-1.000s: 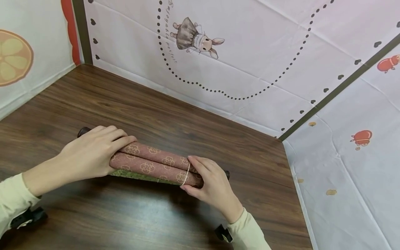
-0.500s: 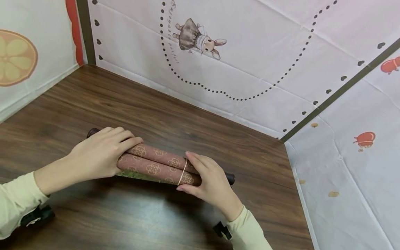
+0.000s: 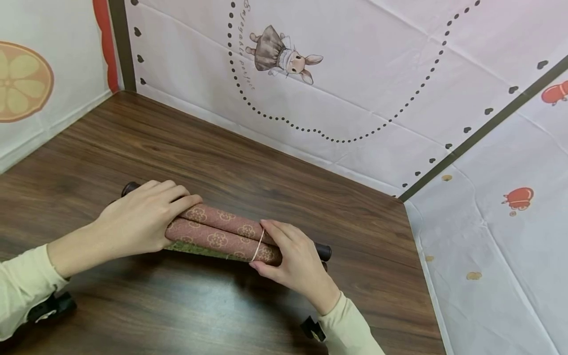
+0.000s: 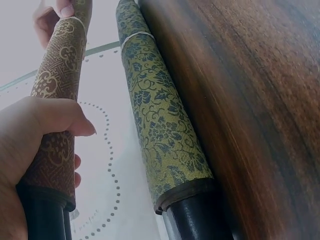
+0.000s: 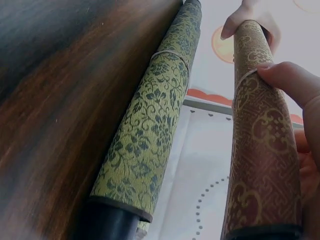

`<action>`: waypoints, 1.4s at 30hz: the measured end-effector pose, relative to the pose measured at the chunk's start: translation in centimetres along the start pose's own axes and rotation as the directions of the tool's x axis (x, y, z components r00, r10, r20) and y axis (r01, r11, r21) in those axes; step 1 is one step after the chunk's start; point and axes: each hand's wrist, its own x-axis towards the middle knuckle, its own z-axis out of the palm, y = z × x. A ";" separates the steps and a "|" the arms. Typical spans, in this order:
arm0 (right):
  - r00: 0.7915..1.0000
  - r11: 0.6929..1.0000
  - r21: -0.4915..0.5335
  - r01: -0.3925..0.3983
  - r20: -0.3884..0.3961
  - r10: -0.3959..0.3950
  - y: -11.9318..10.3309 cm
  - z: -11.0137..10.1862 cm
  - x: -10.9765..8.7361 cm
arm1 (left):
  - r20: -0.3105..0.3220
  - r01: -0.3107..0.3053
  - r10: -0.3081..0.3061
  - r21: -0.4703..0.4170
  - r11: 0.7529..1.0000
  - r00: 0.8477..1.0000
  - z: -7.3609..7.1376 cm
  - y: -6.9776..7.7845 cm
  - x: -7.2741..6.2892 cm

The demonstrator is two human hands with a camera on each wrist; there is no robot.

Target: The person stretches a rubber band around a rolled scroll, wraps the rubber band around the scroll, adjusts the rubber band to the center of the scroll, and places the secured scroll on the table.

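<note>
Two maroon scroll rolls [image 3: 217,239] with gold flower patterns lie side by side above the table, their dark rod ends showing past both hands. My left hand [image 3: 142,216] grips them near the left end, its thumb wrapped around in the left wrist view. Toward the right end my right hand [image 3: 297,259] holds them, thumb and fingertips at a thin white band [image 3: 258,245] that crosses both rolls. Below is a green scroll [image 4: 162,115] with dark flowers and a pale band of its own, against the wood; in the head view only a green strip shows.
The dark wooden table [image 3: 213,315] spreads around the hands. White printed cloth walls [image 3: 355,64] stand at the back, the left and the right. Dark wrist straps [image 3: 315,328] hang at both sleeves.
The white band has slid leftward along the maroon rolls with my right fingers, baring more pattern to its right. My left hand and the rolls have shifted slightly right in view.
</note>
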 end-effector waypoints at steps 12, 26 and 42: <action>0.998 0.997 0.053 0.052 0.021 -0.053 -1.2 0.6 1.5 | 0.007 -0.001 0.001 -0.007 1.000 1.000 0.4 1.0 0.3; 0.999 0.999 0.026 -0.027 0.048 0.026 -0.3 0.1 0.2 | 0.009 0.015 -0.015 -0.004 1.000 1.000 0.2 0.6 0.1; 0.999 0.997 0.061 0.049 0.004 -0.050 -0.9 0.9 1.1 | -0.010 -0.010 0.010 0.001 1.000 1.000 0.5 1.2 0.1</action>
